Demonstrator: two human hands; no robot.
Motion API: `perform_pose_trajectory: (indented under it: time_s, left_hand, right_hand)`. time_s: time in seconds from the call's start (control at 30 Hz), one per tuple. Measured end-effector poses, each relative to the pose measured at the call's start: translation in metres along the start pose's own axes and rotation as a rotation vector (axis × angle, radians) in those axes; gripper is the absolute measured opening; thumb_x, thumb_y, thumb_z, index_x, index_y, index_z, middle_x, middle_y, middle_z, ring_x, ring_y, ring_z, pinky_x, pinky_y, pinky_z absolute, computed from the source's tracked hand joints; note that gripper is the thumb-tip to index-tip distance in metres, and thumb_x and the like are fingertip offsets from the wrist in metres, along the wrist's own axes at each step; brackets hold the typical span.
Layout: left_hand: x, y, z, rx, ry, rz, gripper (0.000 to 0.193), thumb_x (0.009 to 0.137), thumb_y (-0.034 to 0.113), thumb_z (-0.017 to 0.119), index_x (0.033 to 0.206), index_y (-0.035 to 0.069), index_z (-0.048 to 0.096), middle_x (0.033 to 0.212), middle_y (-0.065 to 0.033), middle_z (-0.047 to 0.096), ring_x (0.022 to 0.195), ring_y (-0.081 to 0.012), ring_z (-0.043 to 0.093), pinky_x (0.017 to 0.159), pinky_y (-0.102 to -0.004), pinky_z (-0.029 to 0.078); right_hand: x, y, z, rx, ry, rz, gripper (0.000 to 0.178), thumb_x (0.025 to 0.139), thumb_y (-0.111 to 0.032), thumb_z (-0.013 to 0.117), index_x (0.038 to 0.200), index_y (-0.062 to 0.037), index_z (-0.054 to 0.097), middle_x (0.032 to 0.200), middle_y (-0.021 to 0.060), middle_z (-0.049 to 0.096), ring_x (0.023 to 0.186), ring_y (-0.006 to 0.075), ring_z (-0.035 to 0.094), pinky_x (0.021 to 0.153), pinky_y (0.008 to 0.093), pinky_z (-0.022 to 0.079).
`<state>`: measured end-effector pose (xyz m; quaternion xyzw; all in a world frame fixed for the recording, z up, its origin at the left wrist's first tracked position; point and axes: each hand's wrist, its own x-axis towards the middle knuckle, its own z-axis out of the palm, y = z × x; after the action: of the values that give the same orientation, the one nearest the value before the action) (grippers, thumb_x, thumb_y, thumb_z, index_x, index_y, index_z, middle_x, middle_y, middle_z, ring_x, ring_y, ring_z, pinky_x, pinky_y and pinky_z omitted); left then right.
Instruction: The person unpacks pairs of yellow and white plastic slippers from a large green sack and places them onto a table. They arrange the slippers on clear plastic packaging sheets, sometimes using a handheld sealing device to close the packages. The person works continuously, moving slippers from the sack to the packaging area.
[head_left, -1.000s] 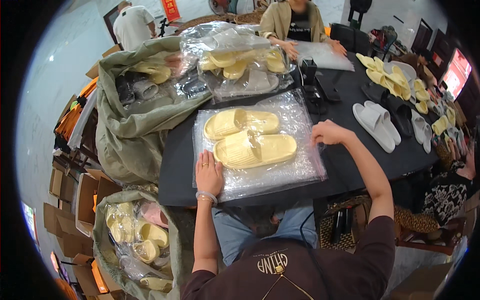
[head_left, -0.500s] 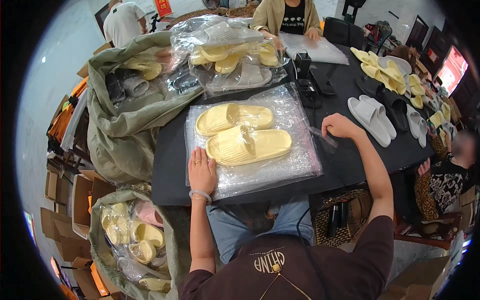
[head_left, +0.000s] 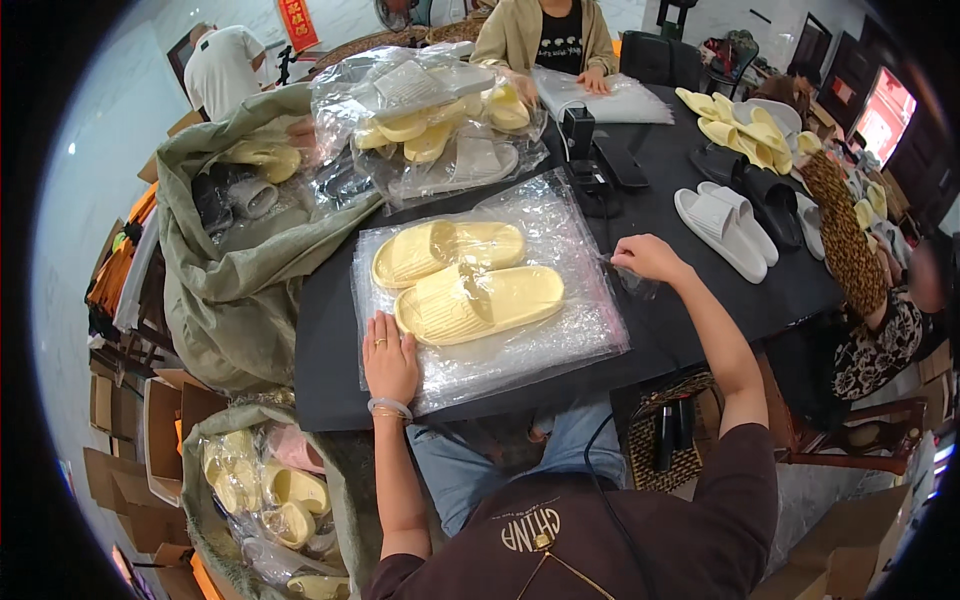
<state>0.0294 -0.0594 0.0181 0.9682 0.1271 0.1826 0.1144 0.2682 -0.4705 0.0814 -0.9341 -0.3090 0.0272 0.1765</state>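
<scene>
Slippers (head_left: 450, 312) — yel. — L hand (head_left: 392, 362) alongside

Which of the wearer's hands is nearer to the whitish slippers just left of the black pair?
Right. The right hand is just left of the whitish slippers, not touching them; the left hand is farther left, beside the bagged yellow slippers.

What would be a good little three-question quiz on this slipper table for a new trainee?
1. Which hand rests at the lower left of the clear bag around the middle yellow slippers?
2. True or false: the right hand is touching those slippers.
3. Which slippers lie just right of the pale grey slippers nearest that hand: A pink, B black, C orange?

Key:
1. The left hand.
2. False.
3. B, the black slippers.
</scene>
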Motion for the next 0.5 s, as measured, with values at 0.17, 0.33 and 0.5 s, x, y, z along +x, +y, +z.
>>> perform_pose_trajectory:
  time_s: [0.17,0.33,0.5]
  left_hand:
    - [-0.001,-0.002,0.001,0.026,-0.009,0.011,0.052,0.097,0.030,0.035,0.137,-0.004,0.040,0.145,-0.0187,0.036,0.137,-0.0329,0.029,0.111,-0.0432,0.022]
    - [0.000,-0.002,0.001,0.041,-0.023,0.007,0.053,0.097,0.031,0.035,0.137,-0.004,0.039,0.146,-0.0189,0.035,0.137,-0.0329,0.028,0.111,-0.0435,0.022]
    - [-0.001,-0.002,0.002,0.055,-0.028,-0.001,0.053,0.097,0.032,0.035,0.137,-0.003,0.040,0.146,-0.0187,0.035,0.137,-0.0326,0.028,0.112,-0.0436,0.022]
  right_hand:
    - [0.002,0.012,0.001,0.109,0.000,0.048,0.019,0.081,-0.024,0.065,0.085,-0.0059,0.067,0.077,0.0106,0.067,0.074,0.0269,0.065,0.066,0.0371,0.048]
    - [0.001,0.018,0.007,-0.007,0.027,0.043,0.016,0.081,-0.023,0.065,0.084,-0.0074,0.067,0.077,0.0085,0.067,0.075,0.0252,0.065,0.066,0.0366,0.049]
    - [0.003,0.010,0.008,-0.107,0.005,0.094,0.014,0.080,-0.023,0.066,0.082,-0.0094,0.065,0.077,0.0060,0.067,0.076,0.0234,0.066,0.068,0.0373,0.049]
